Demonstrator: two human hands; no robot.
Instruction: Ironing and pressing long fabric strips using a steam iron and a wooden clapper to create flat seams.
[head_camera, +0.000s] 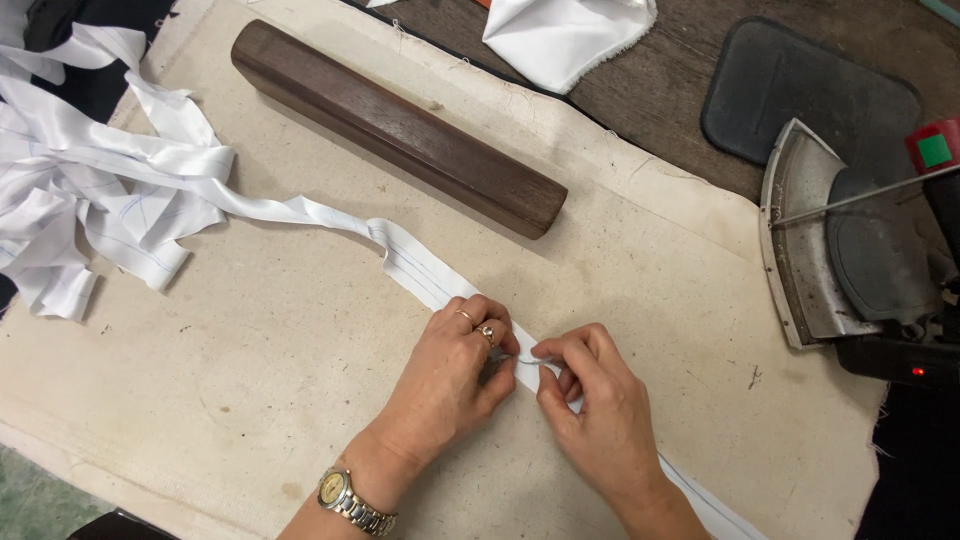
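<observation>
Item: white fabric strip, blue-lined, lying diag. on the beige pressing cloth, centre to 5 o'clock. Our left hand & right hand pinch it, fingertips clamped. Step, we judge: folding edge; next needs firm crease. Wooden block at 12, iron at 3.

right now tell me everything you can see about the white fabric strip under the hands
The white fabric strip is a long, narrow band of thin woven-looking cloth with faint blue lines along its length. It lies flat on the beige padded cloth, running diagonally from a tangled pile at upper left to the lower right edge. The left hand and right hand pinch it between their fingers midway.
</observation>
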